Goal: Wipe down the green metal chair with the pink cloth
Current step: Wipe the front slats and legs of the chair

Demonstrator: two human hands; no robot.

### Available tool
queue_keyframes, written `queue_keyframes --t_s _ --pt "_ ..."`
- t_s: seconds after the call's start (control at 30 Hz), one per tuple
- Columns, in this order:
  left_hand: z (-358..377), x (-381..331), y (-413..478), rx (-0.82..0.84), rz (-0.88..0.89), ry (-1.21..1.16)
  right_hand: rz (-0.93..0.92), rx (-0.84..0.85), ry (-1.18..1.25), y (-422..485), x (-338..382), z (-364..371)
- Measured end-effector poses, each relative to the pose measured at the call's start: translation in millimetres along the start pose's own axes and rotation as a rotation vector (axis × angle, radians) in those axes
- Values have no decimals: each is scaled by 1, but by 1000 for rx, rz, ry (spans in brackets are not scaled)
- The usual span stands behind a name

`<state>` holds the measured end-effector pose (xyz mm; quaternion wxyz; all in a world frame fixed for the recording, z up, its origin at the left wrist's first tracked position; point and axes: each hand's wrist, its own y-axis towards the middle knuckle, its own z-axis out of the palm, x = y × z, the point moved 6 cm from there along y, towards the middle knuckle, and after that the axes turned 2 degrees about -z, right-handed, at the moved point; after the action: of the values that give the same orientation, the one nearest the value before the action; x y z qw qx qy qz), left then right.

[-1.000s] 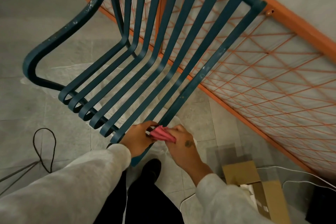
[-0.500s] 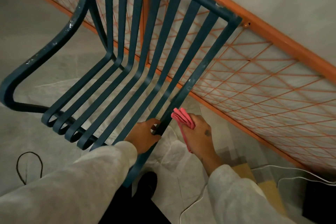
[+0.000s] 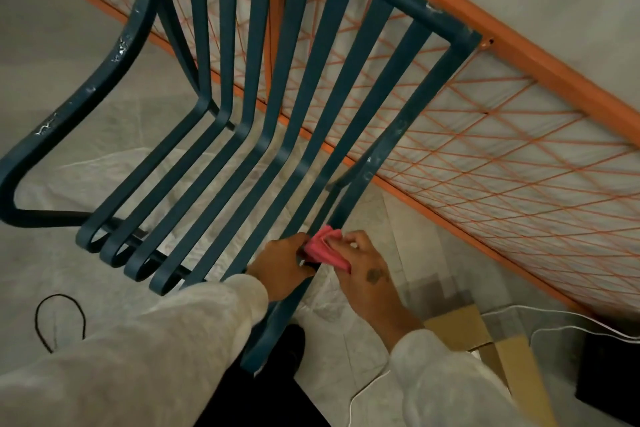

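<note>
The green metal chair [image 3: 298, 107] fills the upper left, its flat slats running from the backrest down to curled front ends. Its right side rail slopes toward me. My left hand [image 3: 282, 262] is closed around that right rail near the seat's front corner. A bunched pink cloth [image 3: 323, 248] is pressed against the same rail just beside it. My right hand [image 3: 365, 272] grips the cloth from the right, fingers curled over it. Both forearms wear pale grey sleeves.
An orange metal frame with orange mesh [image 3: 485, 149] runs diagonally behind the chair. A cardboard box [image 3: 491, 350] and a white cable [image 3: 561, 317] lie on the tiled floor at lower right, beside a dark object [image 3: 609, 374]. A black cord loop [image 3: 60, 322] lies at lower left.
The pink cloth went from the rail up and off to its right, then came back onto the rail beside my left hand. My left hand kept hold of the rail.
</note>
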<state>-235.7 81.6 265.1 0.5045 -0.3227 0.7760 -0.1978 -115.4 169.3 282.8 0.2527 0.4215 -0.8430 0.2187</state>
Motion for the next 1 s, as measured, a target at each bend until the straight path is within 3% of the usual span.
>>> queue_keyframes --t_s 0.1,0.3,0.53,0.63,0.77,0.93,1.0 --pt "-1 1 1 14 -6 -39 -39 27 -70 13 -5 -16" --pt "0 4 -1 35 -44 -56 145 -157 -84 43 -13 -33" --pt "-1 2 1 51 -32 -75 8 132 -5 6 4 -7" --pt "-1 3 2 68 -55 -85 -15 27 -95 24 -4 -23" --pt "-1 4 2 70 -58 -79 89 -98 -158 42 -8 -25" --pt "0 5 0 54 -48 -85 16 40 -62 9 8 9" --pt "1 4 0 55 -39 -83 127 18 124 -1 1 5"
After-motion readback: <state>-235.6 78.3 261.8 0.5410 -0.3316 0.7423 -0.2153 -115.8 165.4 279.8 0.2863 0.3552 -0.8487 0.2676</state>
